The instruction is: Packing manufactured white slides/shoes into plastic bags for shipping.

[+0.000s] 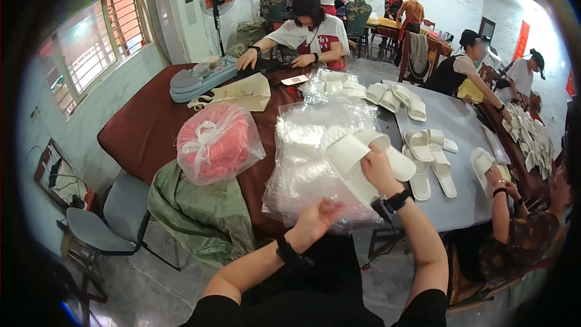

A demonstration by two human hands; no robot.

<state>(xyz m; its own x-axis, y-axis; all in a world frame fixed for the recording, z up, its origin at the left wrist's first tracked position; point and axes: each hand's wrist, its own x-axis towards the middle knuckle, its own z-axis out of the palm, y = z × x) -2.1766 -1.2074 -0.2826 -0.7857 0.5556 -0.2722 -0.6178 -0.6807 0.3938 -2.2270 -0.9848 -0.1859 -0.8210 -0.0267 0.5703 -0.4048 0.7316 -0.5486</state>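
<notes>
My right hand (377, 168) grips a pair of white slippers (346, 162), held together above the table with the soles and straps showing. Below and to its left, my left hand (319, 218) is at the near edge of a spread of clear plastic bags (296, 172). Its fingers are loosely extended and slightly blurred, with nothing visible in them; I cannot tell whether they touch the plastic. More white slippers (443, 172) lie in pairs on the grey tabletop (463, 206) to the right, and others (396, 98) sit farther back.
A pink bundle (212, 145) in clear plastic lies left, near a cream tote bag (242, 94) and a grey-blue case (203, 79). Green sacking (200, 212) hangs off the table beside a grey chair (124, 212). A co-worker (315, 36) sits opposite; another (514, 224) handles a slipper at right.
</notes>
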